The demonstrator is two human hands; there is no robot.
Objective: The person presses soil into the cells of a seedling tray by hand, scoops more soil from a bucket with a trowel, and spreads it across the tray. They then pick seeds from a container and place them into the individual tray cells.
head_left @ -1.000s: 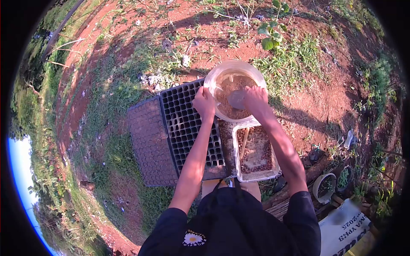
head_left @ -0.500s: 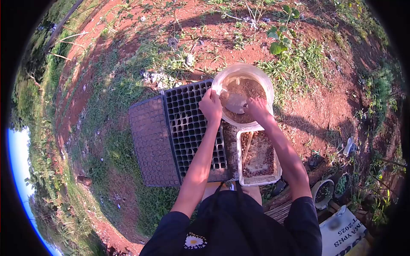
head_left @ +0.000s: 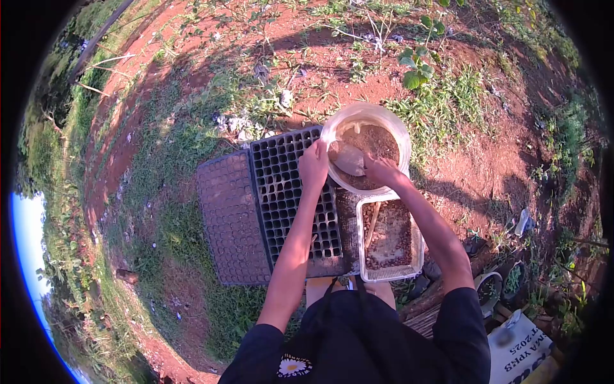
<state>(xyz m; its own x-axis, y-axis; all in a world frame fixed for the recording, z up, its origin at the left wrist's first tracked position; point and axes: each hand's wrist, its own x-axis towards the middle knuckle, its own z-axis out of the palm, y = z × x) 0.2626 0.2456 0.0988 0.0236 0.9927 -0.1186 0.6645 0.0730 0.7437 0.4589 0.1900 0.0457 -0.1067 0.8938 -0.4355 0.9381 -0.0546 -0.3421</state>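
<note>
A round translucent tub (head_left: pixel 404 136) holds brown soil (head_left: pixel 378 141). My left hand (head_left: pixel 313 165) is closed on the tub's left rim. Inside the tub, my right hand (head_left: pixel 382 171) grips the handle end of a trowel (head_left: pixel 349 160), whose broad blade lies over the soil and points to the left rim. Left of the tub is a black seedling tray (head_left: pixel 281 185) with empty-looking cells, and beside it a second tray (head_left: pixel 230 211) with soil-filled cells. Below the tub, a white basket (head_left: pixel 419 256) contains small brown pieces and a wooden stick (head_left: pixel 371 224).
Grass and red soil surround the trays. A leafy plant (head_left: pixel 416 70) grows beyond the tub. At the lower right are a round pot (head_left: pixel 487 291), a log (head_left: pixel 435 297) and a printed white sack (head_left: pixel 518 345). A pale scrap (head_left: pixel 523 222) lies on the right.
The trowel blade has swung up and left inside the tub, with my right hand shifting slightly. The tub and trays appear a little lower and to the right in the view.
</note>
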